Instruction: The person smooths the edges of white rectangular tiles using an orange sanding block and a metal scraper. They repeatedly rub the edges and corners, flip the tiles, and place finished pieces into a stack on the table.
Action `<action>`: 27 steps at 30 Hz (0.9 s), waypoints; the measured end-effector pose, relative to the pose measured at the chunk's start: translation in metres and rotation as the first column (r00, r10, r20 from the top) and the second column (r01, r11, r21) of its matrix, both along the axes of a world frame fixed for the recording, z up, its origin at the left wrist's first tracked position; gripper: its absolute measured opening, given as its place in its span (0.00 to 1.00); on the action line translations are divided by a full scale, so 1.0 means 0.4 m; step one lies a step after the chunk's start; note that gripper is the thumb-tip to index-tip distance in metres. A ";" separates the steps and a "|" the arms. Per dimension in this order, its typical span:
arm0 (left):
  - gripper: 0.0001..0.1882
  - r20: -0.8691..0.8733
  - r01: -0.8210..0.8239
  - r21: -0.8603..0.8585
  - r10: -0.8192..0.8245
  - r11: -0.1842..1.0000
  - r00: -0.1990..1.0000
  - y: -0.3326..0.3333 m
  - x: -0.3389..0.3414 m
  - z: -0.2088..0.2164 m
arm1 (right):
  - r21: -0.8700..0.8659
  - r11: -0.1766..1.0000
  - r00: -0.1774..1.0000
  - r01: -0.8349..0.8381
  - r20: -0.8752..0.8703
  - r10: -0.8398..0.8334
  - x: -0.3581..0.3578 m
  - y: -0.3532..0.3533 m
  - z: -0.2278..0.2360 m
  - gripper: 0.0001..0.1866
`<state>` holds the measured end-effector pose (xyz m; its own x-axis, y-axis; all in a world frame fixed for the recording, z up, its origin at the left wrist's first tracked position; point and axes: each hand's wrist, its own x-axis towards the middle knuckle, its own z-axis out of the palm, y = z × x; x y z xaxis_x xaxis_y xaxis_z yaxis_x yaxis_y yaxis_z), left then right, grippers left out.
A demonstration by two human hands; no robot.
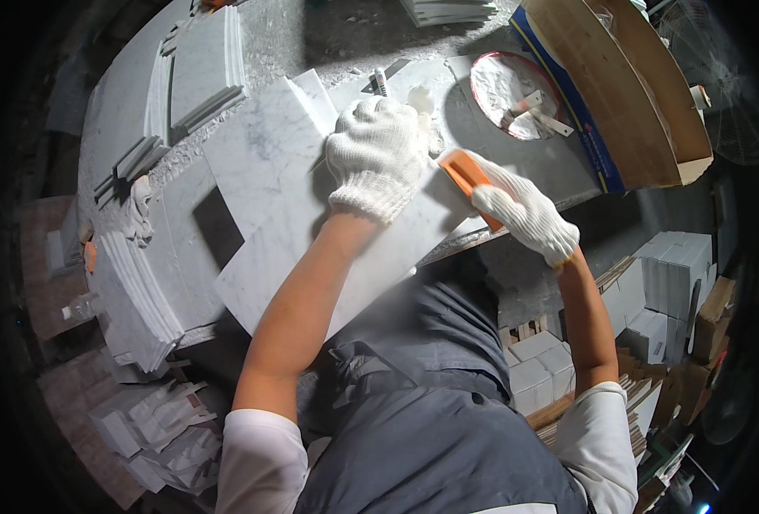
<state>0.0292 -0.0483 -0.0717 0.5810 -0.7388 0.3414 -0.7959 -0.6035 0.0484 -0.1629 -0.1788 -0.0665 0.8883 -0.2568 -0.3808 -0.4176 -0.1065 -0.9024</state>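
A grey-veined white marble tile (285, 193) lies at an angle on the workbench, its near corner jutting past the front edge. My left hand (378, 154), in a white knitted glove, rests on its far part with the fingers curled under; what is inside them is hidden. My right hand (525, 210), gloved alike, is closed round a long orange block-shaped tool (465, 171), held along the tile's right edge. Just beyond my left hand lies a white marker-like tube (381, 82). A red-rimmed tub of white paste (503, 77) holds a putty knife (550, 124).
An open cardboard box (628, 86) stands at the bench's right. Stacked marble slabs fill the left side, some upright (204, 64), others near the edge (135, 291). White boxes (670, 265) are piled at the lower right, wrapped bundles (161, 428) at the lower left. A fan (722, 94) stands far right.
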 end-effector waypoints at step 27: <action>0.12 -0.020 0.007 -0.020 -0.008 1.000 1.000 -0.006 0.002 -0.004 | -0.031 0.998 0.997 -0.054 0.060 0.056 0.015 0.003 0.017 0.41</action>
<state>0.0301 -0.0507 -0.0732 0.5823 -0.7364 0.3444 -0.7992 -0.5962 0.0765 -0.1570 -0.1777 -0.0597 0.9227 -0.2170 -0.3186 -0.3547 -0.1549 -0.9220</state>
